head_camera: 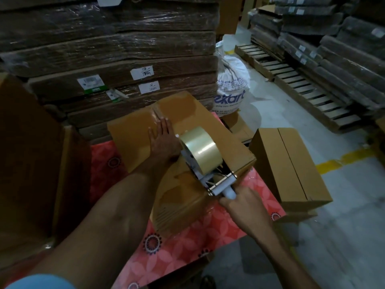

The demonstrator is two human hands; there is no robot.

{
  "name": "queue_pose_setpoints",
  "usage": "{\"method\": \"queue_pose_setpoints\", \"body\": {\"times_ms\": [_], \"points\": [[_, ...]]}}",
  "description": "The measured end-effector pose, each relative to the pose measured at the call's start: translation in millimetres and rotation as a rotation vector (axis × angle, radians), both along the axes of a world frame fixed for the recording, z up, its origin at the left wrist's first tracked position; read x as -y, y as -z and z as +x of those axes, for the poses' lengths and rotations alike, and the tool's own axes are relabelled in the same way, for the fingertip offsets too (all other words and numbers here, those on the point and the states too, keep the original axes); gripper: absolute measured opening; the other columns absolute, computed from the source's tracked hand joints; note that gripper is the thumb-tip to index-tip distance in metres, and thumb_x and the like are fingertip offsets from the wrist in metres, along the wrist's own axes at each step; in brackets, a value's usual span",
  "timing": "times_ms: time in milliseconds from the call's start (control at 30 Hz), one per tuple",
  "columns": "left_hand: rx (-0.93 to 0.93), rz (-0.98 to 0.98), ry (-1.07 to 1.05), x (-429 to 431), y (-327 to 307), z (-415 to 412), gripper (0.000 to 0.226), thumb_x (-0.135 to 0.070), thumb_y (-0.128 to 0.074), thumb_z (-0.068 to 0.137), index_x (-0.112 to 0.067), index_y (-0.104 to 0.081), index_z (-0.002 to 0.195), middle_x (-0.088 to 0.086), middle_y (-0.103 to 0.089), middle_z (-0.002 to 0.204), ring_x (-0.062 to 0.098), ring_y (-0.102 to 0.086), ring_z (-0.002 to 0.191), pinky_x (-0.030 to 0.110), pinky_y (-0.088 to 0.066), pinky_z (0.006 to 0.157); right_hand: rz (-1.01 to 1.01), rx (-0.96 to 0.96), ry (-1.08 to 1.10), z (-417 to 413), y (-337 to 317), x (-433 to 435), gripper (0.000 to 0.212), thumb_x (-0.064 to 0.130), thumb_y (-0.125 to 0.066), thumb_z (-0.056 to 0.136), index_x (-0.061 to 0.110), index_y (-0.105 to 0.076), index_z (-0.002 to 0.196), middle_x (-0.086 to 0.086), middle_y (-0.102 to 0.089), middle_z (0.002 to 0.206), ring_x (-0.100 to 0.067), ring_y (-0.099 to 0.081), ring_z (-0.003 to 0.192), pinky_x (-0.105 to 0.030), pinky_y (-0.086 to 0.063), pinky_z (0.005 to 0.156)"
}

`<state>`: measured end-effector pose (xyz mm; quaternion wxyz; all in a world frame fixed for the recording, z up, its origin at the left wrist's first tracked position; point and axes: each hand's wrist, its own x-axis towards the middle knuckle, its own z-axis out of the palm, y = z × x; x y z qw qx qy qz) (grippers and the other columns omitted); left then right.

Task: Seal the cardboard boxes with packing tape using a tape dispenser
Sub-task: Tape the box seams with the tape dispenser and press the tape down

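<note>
A brown cardboard box (214,138) lies on a table with a red flowered cloth (183,243). Its top flaps are closed, and shiny clear tape runs along the far part of the centre seam. My left hand (163,140) presses flat on the top of the box over the seam, fingers straight. A white tape dispenser (205,161) with a large roll of clear tape rests on the near end of the box top. My right hand (243,205) grips the dispenser's white handle at the near edge of the box.
A second closed cardboard box (291,165) stands to the right of the table. Wrapped stacks of flat cardboard (108,49) rise behind the table. A white sack (231,86) sits on the floor beyond. Wooden pallets (302,86) and more stacks line the right. Tall cartons (27,163) stand at left.
</note>
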<state>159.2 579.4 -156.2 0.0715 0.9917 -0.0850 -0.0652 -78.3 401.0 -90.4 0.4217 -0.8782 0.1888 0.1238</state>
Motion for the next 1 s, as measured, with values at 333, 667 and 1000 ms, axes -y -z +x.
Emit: {"method": "queue_pose_setpoints", "body": {"times_ms": [333,667,1000], "points": [[-0.022,-0.097,-0.124,9,-5,0,0.097,-0.076,-0.009,0.094,-0.007,0.012,0.158,0.011,0.016,0.166,0.026,0.014,0.154,0.056,0.013,0.12,0.092,0.035,0.094,-45,5,9,0.026,0.013,-0.07,0.086,0.007,-0.062,0.062,-0.017,-0.064,0.061,-0.019,-0.053,0.047,-0.033,-0.043,0.049],[-0.038,0.024,0.041,24,4,-54,0.071,-0.043,-0.018,0.105,-0.006,0.01,0.158,0.011,0.016,0.166,0.027,0.014,0.154,0.061,0.007,0.119,0.118,0.036,0.133,-40,11,5,0.023,0.02,-0.072,0.077,0.002,-0.064,0.064,-0.015,-0.065,0.057,-0.026,-0.059,0.048,-0.046,-0.049,0.053],[-0.075,0.121,0.071,8,-8,-11,0.079,-0.034,-0.038,0.102,-0.003,0.01,0.158,0.013,0.014,0.167,0.029,0.012,0.154,0.065,0.004,0.118,0.108,0.104,0.072,2,-4,-8,0.031,0.038,-0.061,0.064,0.007,-0.063,0.063,-0.01,-0.065,0.056,-0.036,-0.064,0.056,-0.048,-0.056,0.056]]}}
